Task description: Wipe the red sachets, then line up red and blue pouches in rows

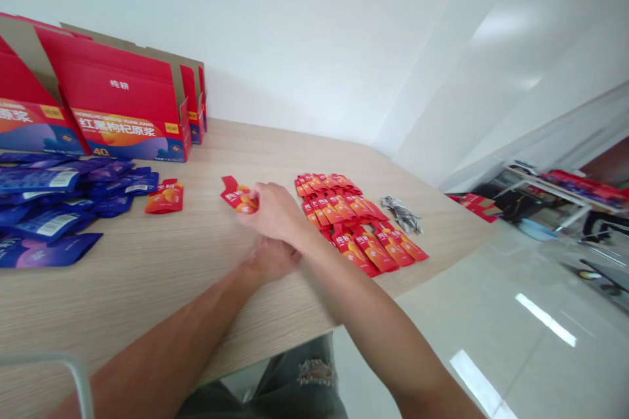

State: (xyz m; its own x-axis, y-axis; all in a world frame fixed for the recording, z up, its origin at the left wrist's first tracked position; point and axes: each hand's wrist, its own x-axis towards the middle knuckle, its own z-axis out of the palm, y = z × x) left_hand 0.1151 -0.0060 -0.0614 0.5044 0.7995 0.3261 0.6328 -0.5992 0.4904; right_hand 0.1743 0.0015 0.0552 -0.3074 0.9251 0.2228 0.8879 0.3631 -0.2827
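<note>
Red sachet point(234, 196), pinched in the right hand point(276, 209), likely needed light pressure; whether the left hand point(274, 259) gripped was unclear.

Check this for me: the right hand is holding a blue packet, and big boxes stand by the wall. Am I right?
Not quite: the packet in the right hand is red and orange, not blue, as the head view shows. The big boxes do stand by the wall.

Pale wood-grain surface point(196, 249): carrying red cardboard boxes point(147, 95)
Heap: glossy blue pouches point(46, 226), lying overlapped
Rows: flat red-orange sachets point(376, 247), lying
</note>
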